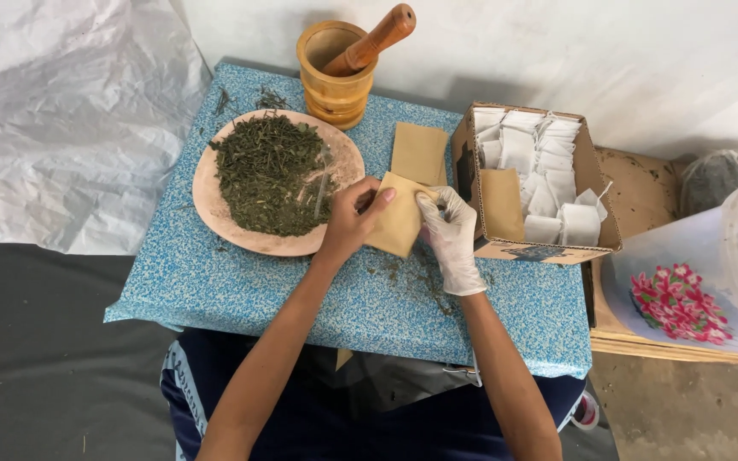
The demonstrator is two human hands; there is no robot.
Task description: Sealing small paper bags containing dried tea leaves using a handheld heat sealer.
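Note:
My left hand [350, 220], bare, and my right hand [453, 232], in a white glove, both hold a small tan paper envelope [396, 224] above the blue speckled table [241, 286]. The left thumb and fingers pinch its upper left corner, and the gloved fingers grip its right edge. Just left of the hands lies a round pink plate [215, 209] heaped with dried green herb leaves [268, 172], with a clear spoon [323, 181] resting in them.
A second tan envelope [418, 152] lies flat behind the hands. A wooden mortar [335, 75] with a pestle [371, 41] stands at the back. At the right, an open cardboard box [548, 249] holds several white tea bags [540, 162]. A flowered plastic container [694, 282] sits at the far right.

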